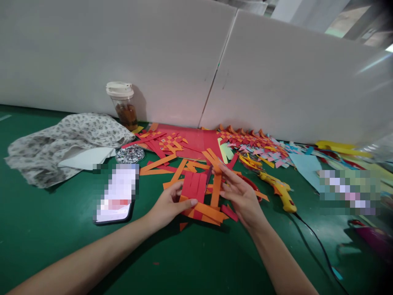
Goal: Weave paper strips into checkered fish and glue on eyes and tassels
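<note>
My left hand (164,205) pinches a red paper piece (194,185) slit into strips, thumb on top, fingers underneath. Orange strips (208,212) cross its lower end, and some look woven through the red. At the right side of the piece, an upright orange paper strip (216,189) is held between the thumb and fingers of my right hand (244,200). Loose orange and red strips lie on the table just behind both hands. Partly hidden beyond my right hand is a red curved handle (259,196).
A yellow glue gun (281,192) with a black cord lies to the right. On the left are a phone (118,194), a patterned cloth (70,135) and a lidded cup (124,106). Woven paper fish (172,141) rest on red sheets before the white partition (123,45).
</note>
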Demonstrator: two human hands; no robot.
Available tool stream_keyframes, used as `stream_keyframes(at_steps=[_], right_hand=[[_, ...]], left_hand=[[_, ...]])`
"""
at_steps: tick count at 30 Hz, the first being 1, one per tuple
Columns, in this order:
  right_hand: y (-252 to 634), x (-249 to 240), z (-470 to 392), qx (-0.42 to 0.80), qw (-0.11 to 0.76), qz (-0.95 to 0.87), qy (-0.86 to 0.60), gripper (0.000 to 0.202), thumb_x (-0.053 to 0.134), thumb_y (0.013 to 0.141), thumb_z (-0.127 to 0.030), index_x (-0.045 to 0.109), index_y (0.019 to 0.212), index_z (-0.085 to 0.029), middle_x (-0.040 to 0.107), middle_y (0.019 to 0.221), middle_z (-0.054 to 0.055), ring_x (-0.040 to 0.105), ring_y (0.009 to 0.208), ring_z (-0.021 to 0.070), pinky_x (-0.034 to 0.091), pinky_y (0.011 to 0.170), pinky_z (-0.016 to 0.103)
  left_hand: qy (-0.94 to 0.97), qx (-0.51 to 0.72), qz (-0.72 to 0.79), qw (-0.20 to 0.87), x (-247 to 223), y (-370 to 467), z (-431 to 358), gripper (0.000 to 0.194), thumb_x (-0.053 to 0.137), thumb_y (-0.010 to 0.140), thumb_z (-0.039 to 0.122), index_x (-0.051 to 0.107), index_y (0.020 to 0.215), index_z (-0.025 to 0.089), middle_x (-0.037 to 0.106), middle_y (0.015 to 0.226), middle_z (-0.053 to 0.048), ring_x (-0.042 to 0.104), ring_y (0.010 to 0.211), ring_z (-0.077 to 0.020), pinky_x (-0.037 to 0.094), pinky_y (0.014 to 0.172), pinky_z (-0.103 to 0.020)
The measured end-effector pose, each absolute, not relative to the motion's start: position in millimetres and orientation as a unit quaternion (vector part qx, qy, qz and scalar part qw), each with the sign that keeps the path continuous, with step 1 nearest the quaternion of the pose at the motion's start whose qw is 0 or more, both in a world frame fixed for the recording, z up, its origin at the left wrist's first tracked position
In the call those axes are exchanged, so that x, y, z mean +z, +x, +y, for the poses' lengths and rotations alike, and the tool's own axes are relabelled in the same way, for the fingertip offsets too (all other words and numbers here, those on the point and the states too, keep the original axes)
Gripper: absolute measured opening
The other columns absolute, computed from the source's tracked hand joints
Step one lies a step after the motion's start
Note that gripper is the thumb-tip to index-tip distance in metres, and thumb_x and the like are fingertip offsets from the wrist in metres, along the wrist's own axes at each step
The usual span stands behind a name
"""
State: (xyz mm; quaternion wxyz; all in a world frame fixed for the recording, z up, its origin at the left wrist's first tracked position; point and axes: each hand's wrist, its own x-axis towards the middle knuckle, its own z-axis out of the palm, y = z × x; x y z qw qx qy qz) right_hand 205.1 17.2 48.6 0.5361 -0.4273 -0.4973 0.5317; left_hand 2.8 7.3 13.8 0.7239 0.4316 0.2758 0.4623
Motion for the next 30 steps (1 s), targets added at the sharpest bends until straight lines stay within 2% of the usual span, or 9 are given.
stream_keyframes(at_steps=[2, 5, 9, 11, 16, 20, 22, 26, 30], right_hand=[[206.6, 47.2, 17.4, 0.530, 0.547, -0.467, -0.449, 0.060, 0.061, 0.059, -0.003, 0.068, 0.112, -0.031, 0.060, 0.131, -0.001, 0.046, 0.129, 0.0226, 0.034, 0.110, 0.040], [207.7, 46.6, 18.5, 0.508, 0.568, -0.434, -0.482, 0.054, 0.060, 0.059, -0.006, 0.071, 0.107, -0.029, 0.065, 0.124, 0.000, 0.051, 0.125, 0.0240, 0.036, 0.108, 0.041], [207.6, 47.1, 19.6, 0.488, 0.591, -0.409, -0.496, 0.032, 0.063, 0.069, -0.024, 0.074, 0.099, -0.025, 0.069, 0.115, 0.004, 0.058, 0.115, 0.0256, 0.044, 0.097, 0.040], [207.4, 46.5, 20.1, 0.464, 0.597, -0.412, -0.508, 0.030, 0.067, 0.070, -0.029, 0.074, 0.098, -0.024, 0.071, 0.111, 0.005, 0.061, 0.108, 0.0246, 0.047, 0.090, 0.037], [207.1, 42.1, 21.1, 0.413, 0.596, -0.432, -0.536, 0.036, 0.072, 0.062, -0.018, 0.071, 0.098, -0.024, 0.072, 0.082, 0.001, 0.065, 0.080, 0.0178, 0.050, 0.067, 0.028], [207.0, 40.7, 19.4, 0.401, 0.618, -0.442, -0.511, 0.031, 0.069, 0.064, -0.017, 0.069, 0.095, -0.022, 0.071, 0.079, 0.003, 0.062, 0.068, 0.0158, 0.041, 0.047, 0.022], [206.9, 41.6, 18.2, 0.394, 0.637, -0.449, -0.487, 0.024, 0.068, 0.067, -0.019, 0.069, 0.091, -0.022, 0.071, 0.079, 0.003, 0.062, 0.064, 0.0153, 0.042, 0.047, 0.023], [206.4, 46.5, 15.6, 0.445, 0.616, -0.459, -0.460, 0.009, 0.063, 0.071, -0.024, 0.069, 0.076, -0.020, 0.071, 0.070, 0.003, 0.066, 0.066, 0.0174, 0.051, 0.063, 0.029], [199.4, 51.5, 10.2, 0.475, 0.506, -0.551, -0.463, 0.024, 0.057, 0.082, -0.038, 0.070, 0.076, -0.018, 0.066, 0.056, 0.002, 0.062, 0.056, 0.0163, 0.049, 0.061, 0.028]], left_hand=[[0.429, 0.462, 0.282, 0.723, 14.0, 2.8, 7.5, 0.041, 0.076, 0.073, 0.021, 0.058, 0.110, 0.014, 0.071, 0.106, -0.009, 0.068, 0.096, -0.0214, 0.051, 0.087, -0.034], [0.423, 0.463, 0.292, 0.722, 14.8, 2.7, 7.3, 0.045, 0.077, 0.071, 0.023, 0.058, 0.111, 0.015, 0.071, 0.106, -0.010, 0.067, 0.099, -0.0238, 0.050, 0.089, -0.037], [0.415, 0.462, 0.303, 0.723, 15.9, 2.5, 6.4, 0.048, 0.079, 0.069, 0.024, 0.058, 0.112, 0.015, 0.071, 0.105, -0.010, 0.067, 0.099, -0.0249, 0.050, 0.090, -0.038], [0.412, 0.463, 0.306, 0.722, 16.0, 2.5, 6.3, 0.047, 0.079, 0.069, 0.024, 0.059, 0.111, 0.015, 0.071, 0.105, -0.010, 0.067, 0.098, -0.0246, 0.050, 0.089, -0.038], [0.406, 0.464, 0.297, 0.729, 14.3, 2.3, 6.6, 0.047, 0.079, 0.070, 0.023, 0.058, 0.111, 0.015, 0.071, 0.105, -0.010, 0.067, 0.098, -0.0235, 0.051, 0.088, -0.036], [0.408, 0.464, 0.285, 0.733, 13.0, 1.9, 5.7, 0.044, 0.078, 0.071, 0.021, 0.058, 0.110, 0.015, 0.072, 0.103, -0.009, 0.068, 0.096, -0.0219, 0.051, 0.087, -0.035], [0.417, 0.463, 0.283, 0.729, 12.4, 1.9, 5.4, 0.042, 0.077, 0.071, 0.021, 0.058, 0.109, 0.016, 0.072, 0.101, -0.008, 0.068, 0.093, -0.0208, 0.051, 0.085, -0.034], [0.447, 0.457, 0.297, 0.709, 10.6, 2.2, 5.7, 0.034, 0.076, 0.072, 0.023, 0.062, 0.102, 0.015, 0.072, 0.099, -0.007, 0.068, 0.091, -0.0194, 0.050, 0.083, -0.031], [0.489, 0.437, 0.298, 0.693, 10.8, 2.6, 5.0, 0.032, 0.074, 0.075, 0.026, 0.065, 0.103, 0.016, 0.072, 0.100, -0.007, 0.066, 0.094, -0.0211, 0.050, 0.084, -0.033]])
